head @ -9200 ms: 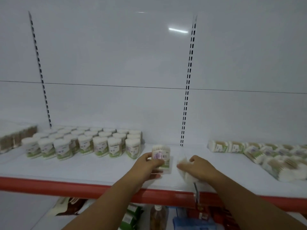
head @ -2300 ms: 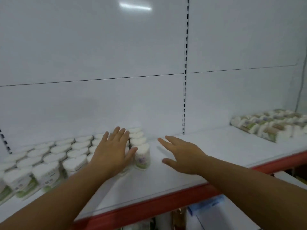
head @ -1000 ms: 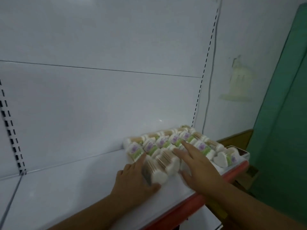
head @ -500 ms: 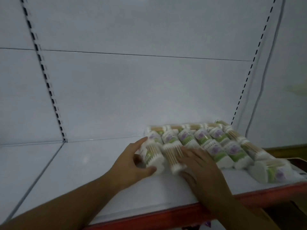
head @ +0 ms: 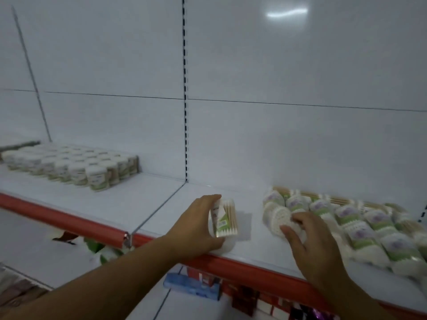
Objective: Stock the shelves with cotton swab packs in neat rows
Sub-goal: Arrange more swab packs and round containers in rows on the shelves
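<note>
My left hand (head: 198,224) grips one cotton swab pack (head: 225,218) with a green label, held just above the white shelf (head: 161,204) near its front edge. To the right, my right hand (head: 309,241) curls its fingers round the front end of a lying pack (head: 278,218) at the left end of a heap of lying swab packs (head: 369,227). Neat rows of upright swab packs (head: 76,166) stand on the shelf's left section.
The shelf has a red front lip (head: 69,221) and a white back wall with a slotted upright (head: 184,100). Below the shelf lie a blue box (head: 191,288) and dark red packets (head: 254,299). Bare shelf lies between the upright rows and the heap.
My left hand has lifted one pack out of the heap and carried it leftward. My right hand stays at the heap's left end. The view has swung left, showing the upright rows.
</note>
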A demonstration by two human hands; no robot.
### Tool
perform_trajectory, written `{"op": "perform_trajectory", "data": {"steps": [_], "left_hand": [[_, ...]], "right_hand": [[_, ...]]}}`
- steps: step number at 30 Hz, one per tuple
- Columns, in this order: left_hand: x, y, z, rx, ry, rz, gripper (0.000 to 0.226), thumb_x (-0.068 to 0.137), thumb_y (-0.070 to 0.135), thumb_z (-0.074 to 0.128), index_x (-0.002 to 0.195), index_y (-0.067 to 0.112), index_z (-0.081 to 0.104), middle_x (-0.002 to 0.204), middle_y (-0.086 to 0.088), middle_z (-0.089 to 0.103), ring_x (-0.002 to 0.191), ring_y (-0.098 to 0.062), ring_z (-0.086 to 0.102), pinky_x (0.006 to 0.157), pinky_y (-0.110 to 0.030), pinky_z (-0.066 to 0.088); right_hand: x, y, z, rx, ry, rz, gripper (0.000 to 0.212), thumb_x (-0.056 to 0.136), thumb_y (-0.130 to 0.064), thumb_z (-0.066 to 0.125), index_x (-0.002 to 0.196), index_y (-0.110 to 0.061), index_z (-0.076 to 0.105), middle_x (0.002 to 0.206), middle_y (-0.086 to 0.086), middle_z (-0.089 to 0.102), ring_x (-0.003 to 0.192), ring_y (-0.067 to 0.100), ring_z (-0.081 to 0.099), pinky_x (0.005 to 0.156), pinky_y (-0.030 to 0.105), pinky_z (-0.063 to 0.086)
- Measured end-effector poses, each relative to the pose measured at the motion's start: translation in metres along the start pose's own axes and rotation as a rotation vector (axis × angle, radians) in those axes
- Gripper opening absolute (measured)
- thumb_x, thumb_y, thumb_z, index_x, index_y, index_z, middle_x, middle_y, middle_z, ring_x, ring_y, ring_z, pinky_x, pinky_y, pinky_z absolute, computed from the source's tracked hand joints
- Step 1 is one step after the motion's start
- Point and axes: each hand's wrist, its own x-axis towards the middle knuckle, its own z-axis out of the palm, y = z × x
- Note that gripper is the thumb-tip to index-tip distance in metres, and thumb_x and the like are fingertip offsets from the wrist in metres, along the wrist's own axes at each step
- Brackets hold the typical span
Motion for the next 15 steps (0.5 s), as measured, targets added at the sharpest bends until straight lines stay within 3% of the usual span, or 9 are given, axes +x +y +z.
{"op": "perform_trajectory", "data": {"steps": [3, 6, 9, 15], "left_hand": [[-0.007, -0.004, -0.023, 0.068, 0.056, 0.042, 0.093, 0.069, 0.036, 0.079, 0.146, 0.026, 0.029, 0.138, 0.009, 0.037, 0.121, 0.000, 0.032, 0.095, -0.002, 0.019], [-0.017, -0.015, -0.051, 0.071, 0.105, 0.088, 0.091, 0.067, 0.036, 0.077, 0.145, 0.028, 0.031, 0.132, 0.015, 0.036, 0.119, -0.003, 0.039, 0.093, -0.005, 0.030], [-0.040, -0.040, -0.084, 0.046, 0.096, 0.116, 0.089, 0.068, 0.036, 0.074, 0.145, 0.031, 0.030, 0.125, 0.024, 0.029, 0.111, 0.003, 0.044, 0.083, 0.000, 0.038], [-0.111, -0.120, -0.178, 0.013, 0.156, 0.023, 0.103, 0.066, 0.048, 0.079, 0.144, 0.049, 0.013, 0.128, 0.038, 0.028, 0.114, 0.013, 0.040, 0.091, -0.007, 0.042]], "right_hand": [[0.021, -0.034, 0.017, 0.296, -0.072, 0.269, 0.022, 0.093, -0.034, 0.051, 0.100, -0.015, 0.060, 0.094, -0.001, 0.061, 0.089, 0.023, 0.059, 0.073, 0.030, 0.043], [0.042, -0.075, 0.036, 0.637, -0.087, 0.432, 0.025, 0.096, -0.038, 0.043, 0.086, -0.023, 0.060, 0.091, 0.000, 0.065, 0.086, 0.020, 0.065, 0.073, 0.033, 0.051], [0.053, -0.120, 0.067, 0.758, -0.139, 0.526, 0.031, 0.097, -0.039, 0.046, 0.084, -0.018, 0.065, 0.086, 0.004, 0.069, 0.080, 0.017, 0.068, 0.074, 0.038, 0.055], [0.061, -0.241, 0.155, 0.894, -0.317, 0.710, 0.059, 0.093, -0.060, 0.038, 0.087, -0.008, 0.066, 0.066, 0.009, 0.070, 0.060, 0.023, 0.068, 0.057, 0.030, 0.052]]}}
